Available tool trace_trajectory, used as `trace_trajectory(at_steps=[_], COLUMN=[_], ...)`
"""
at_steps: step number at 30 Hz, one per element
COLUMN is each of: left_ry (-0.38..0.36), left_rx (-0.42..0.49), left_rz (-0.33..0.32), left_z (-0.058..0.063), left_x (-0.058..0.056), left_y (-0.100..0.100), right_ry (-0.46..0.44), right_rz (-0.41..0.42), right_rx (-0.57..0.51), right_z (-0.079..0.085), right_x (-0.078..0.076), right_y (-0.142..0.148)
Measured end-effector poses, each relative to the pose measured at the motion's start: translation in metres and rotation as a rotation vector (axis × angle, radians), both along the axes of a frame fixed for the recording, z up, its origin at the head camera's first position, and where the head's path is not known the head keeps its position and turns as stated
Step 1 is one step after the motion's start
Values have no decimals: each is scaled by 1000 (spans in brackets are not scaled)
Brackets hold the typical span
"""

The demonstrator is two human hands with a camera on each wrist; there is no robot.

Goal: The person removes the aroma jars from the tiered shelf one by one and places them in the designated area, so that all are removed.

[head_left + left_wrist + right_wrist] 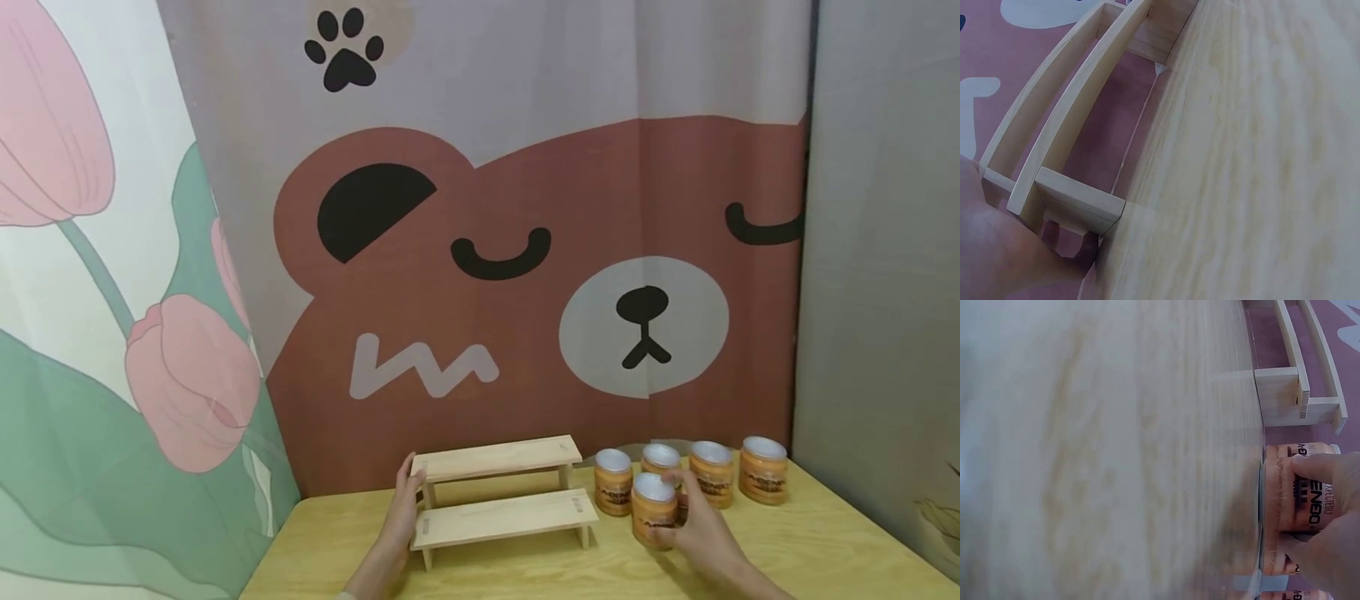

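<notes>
A two-step stand of pale wood (506, 517) is on the table. My left hand (402, 510) grips it at its left end. In the left wrist view, that hand (1010, 250) sits at the stand's end (1079, 194), fingers partly hidden by the wood. My right hand (701, 533) holds an orange can (649, 505) with a silver lid, just right of the stand. Thumb and fingers close round its side. The right wrist view shows dark lettering on the held can (1282, 506), its base at the tabletop.
Behind the held can, several matching cans stand, one at the left (613, 483) beside the stand and one at the far right (763, 472). A curtain with a bear print (525, 333) hangs behind the wooden table (810, 542), and a grey panel (877, 292) rises at right.
</notes>
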State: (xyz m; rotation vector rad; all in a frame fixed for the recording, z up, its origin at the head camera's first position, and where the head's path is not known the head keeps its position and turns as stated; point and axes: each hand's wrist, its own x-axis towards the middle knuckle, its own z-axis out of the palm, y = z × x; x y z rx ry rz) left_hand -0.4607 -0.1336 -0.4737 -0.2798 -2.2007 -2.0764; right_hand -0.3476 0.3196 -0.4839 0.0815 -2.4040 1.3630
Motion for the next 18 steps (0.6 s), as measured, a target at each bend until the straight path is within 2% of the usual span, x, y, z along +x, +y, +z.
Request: trace_trajectory(at_steps=[8,13,18], left_ry=[0,-9,-8], left_rx=[5,2,-11], left_rz=[6,7,-9], left_z=[0,-3,-4], left_x=[-2,-3,-3], left_y=[-3,-3,-1], right_ry=[25,20,37], right_rz=[29,46,46], right_rx=[-8,54,120], right_z=[-2,-2,6], right_x=[-6,-4,4], right_y=[-2,-3,-7])
